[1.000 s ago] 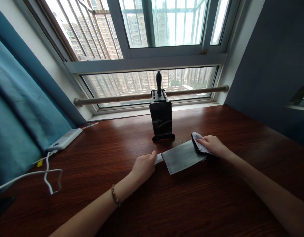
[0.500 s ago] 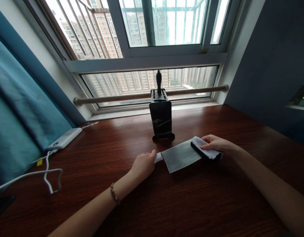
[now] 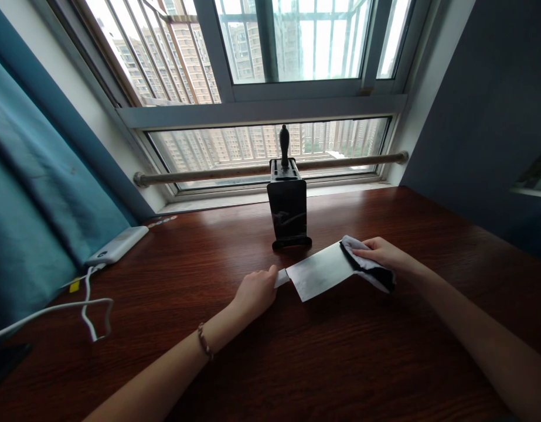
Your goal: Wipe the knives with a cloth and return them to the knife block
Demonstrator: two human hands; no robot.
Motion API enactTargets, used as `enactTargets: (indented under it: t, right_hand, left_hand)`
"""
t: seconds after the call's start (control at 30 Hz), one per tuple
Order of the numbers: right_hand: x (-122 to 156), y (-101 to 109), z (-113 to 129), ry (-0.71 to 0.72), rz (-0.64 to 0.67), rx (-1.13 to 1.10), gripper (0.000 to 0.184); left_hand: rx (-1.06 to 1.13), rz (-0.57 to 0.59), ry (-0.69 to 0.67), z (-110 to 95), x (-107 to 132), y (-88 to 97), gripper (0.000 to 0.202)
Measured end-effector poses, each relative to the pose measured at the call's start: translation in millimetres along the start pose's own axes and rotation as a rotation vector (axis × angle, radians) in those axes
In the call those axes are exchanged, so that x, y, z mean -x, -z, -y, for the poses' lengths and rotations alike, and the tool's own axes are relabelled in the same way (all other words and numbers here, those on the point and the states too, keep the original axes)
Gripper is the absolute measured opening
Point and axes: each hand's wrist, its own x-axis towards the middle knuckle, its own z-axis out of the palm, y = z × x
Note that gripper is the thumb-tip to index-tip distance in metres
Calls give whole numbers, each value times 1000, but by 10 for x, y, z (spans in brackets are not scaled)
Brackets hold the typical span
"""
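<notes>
Across the brown table (image 3: 186,246), with the black knife block (image 3: 288,208) as landmark, a broad cleaver (image 3: 320,272) is held on the block's near side. Right of the block, a white-and-black cloth (image 3: 372,272) covers its end; left of the block, the left hand (image 3: 255,293) has fingers curled around the handle (image 3: 282,278), while the right hand (image 3: 382,253) pinches the cloth.

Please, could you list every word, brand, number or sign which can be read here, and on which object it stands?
None can be read.
Cleaver: no lettering can be made out.
Knife block: pale marks on front, too unclear to read.
White box: dark mark, too small to read.
Yellow tag: too small to read.
</notes>
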Motion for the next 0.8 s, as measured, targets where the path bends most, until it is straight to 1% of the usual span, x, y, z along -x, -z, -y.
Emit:
enactTargets:
  t: [0.13, 0.23, 0.3, 0.37, 0.47, 0.53, 0.57, 0.63, 0.8]
  right_hand:
    - [28, 4, 48, -34, -25, -216, 35]
    - [38, -6, 70, -60, -87, -373, 34]
    - [34, -55, 69, -57, -148, -470, 33]
    - [21, -151, 50, -22, -258, -570, 32]
    - [5, -356, 8, 65, -483, -734, 30]
    - [13, -484, -8, 84, -562, -834, 29]
    - [26, -535, -8, 77, -564, -868, 30]
    - [63, -609, 6, 58, -529, -901, 30]
    - [175, -733, 78, 31, -458, -868, 33]
  left_hand:
    - [17, 0, 12, 6, -4, 4, 10]
    - [31, -3, 29, 9, -6, 9, 9]
    - [41, -4, 41, 13, -7, 11, 9]
    - [50, -2, 52, 18, -8, 11, 9]
    - [56, -1, 73, 25, -10, 4, 10]
    - [54, 1, 91, 23, -10, -3, 12]
    - [53, 2, 98, 20, -9, -5, 12]
    - [55, 7, 103, 11, -6, -2, 13]
    - [76, 23, 100, -9, 7, 30, 15]
